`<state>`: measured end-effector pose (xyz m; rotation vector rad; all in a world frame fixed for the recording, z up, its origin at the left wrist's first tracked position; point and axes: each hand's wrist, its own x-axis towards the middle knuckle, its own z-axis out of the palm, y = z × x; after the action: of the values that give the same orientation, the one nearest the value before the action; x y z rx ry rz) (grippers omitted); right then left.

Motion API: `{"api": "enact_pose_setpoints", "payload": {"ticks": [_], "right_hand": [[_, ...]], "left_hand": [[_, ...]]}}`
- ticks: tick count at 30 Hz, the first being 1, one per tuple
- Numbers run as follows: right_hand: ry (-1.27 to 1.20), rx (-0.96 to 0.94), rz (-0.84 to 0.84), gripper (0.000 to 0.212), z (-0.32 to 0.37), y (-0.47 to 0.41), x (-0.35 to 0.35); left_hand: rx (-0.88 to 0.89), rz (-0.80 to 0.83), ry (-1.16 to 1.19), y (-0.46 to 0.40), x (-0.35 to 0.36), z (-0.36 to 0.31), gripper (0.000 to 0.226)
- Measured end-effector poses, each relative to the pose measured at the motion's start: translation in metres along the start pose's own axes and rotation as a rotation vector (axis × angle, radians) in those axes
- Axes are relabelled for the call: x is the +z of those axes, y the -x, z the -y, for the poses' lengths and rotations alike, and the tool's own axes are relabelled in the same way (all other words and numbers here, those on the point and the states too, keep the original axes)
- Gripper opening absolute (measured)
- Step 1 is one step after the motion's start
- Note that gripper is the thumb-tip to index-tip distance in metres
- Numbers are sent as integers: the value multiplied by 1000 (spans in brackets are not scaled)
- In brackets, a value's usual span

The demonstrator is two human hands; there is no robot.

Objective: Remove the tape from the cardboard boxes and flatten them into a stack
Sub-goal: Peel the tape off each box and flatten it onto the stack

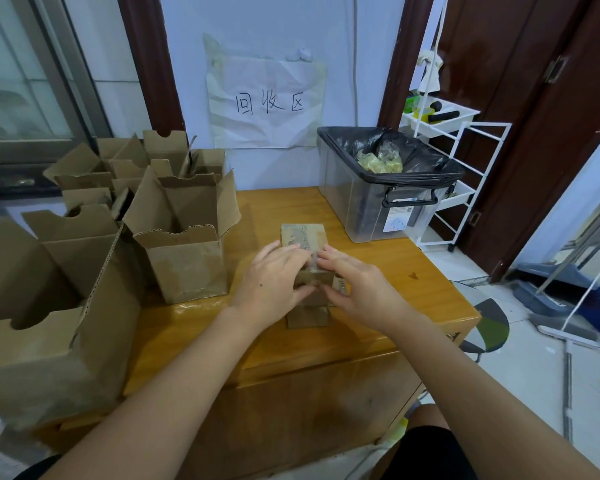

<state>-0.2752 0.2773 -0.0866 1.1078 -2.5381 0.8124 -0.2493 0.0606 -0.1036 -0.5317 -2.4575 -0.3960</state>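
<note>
1. Both bare forearms reach over the wooden table [378, 216].
2. Left hand [274, 282] and right hand [357, 289] grip a small, worn, taped cardboard box [303, 235] at mid-table, fingers curled around its near end.
3. Opened boxes [184, 237] stand left.

This looks like a small recycling corner in a room of a home or office. A paper sign [266, 102] with handwritten words is taped to the white wall. A wooden worktop [378, 271] holds many open boxes [184, 237] on its left side. A clear bin [378, 188] with a black bag [420, 161] sits at the back right. A white rack [465, 157] stands by dark brown doors [534, 133]. A mop [565, 334] lies on the tiled floor [534, 375].
</note>
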Motion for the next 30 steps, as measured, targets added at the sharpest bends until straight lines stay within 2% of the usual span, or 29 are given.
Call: {"api": "enact_pose_setpoints", "payload": {"ticks": [6, 13, 21, 26, 29, 30], "right_hand": [[-140, 136, 71, 68, 8, -1, -6], [-191, 169, 35, 61, 4, -2, 1], [-287, 179, 6, 55, 3, 0, 5], [-197, 193, -8, 57, 3, -1, 8], [-14, 156, -66, 57, 4, -4, 11], [23, 129, -84, 55, 4, -6, 11]], "left_hand": [[185, -88, 55, -4, 2, -4, 33], [260, -177, 59, -3, 10, -5, 17], [172, -190, 110, -5, 10, -6, 14], [123, -183, 178, -4, 1, -8, 19], [-63, -127, 276, -7, -6, -11, 14], [-143, -101, 320, -6, -8, -10, 19]]}}
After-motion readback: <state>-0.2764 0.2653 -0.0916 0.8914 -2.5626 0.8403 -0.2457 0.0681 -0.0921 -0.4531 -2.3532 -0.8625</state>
